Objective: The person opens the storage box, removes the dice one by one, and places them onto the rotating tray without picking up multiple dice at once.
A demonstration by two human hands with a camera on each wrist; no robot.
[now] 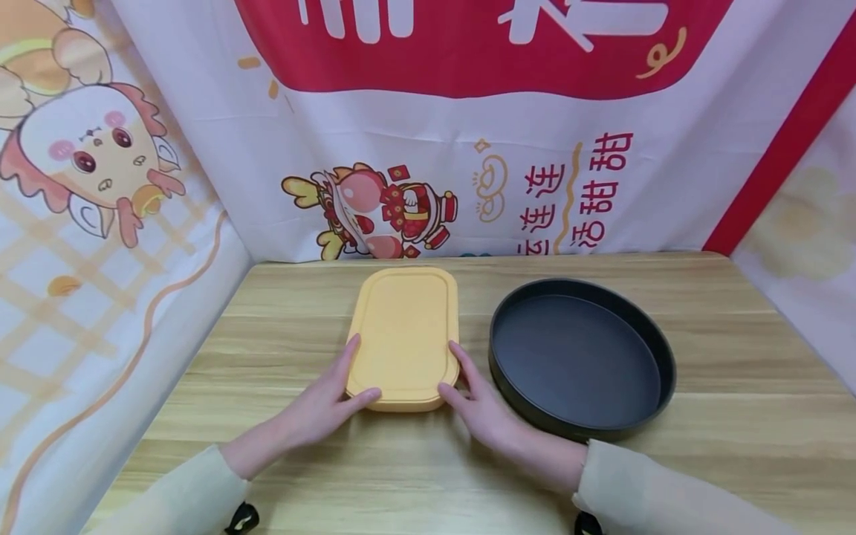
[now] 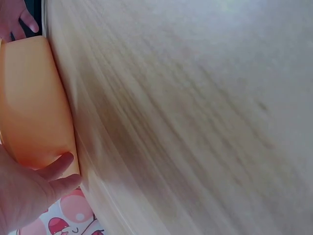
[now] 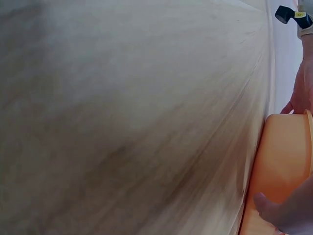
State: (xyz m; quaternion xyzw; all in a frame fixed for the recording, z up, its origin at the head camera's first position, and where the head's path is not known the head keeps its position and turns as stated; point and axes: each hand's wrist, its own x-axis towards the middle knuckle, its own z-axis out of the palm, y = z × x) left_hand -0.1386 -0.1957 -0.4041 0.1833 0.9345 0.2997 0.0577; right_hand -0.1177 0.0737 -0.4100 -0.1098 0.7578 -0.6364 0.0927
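A yellow rectangular lidded box [image 1: 404,334] with rounded corners sits on the wooden table, its long sides running away from me. My left hand [image 1: 321,412] grips its near left corner, thumb at the front edge and fingers along the left side. Mirroring it, my right hand [image 1: 484,412] holds the near right corner. In the left wrist view, left fingertips [image 2: 63,166] touch the box's side wall [image 2: 36,98]. The right wrist view shows part of the right hand [image 3: 288,210] against the box's wall [image 3: 286,152]. What the box contains is hidden under its lid.
To the right of the box stands a round black pan [image 1: 582,357] with a low rim, close beside my right hand and forearm. A printed white and red cloth [image 1: 468,171] hangs behind the table [image 1: 281,312]. Another patterned cloth [image 1: 100,245] hangs at the left.
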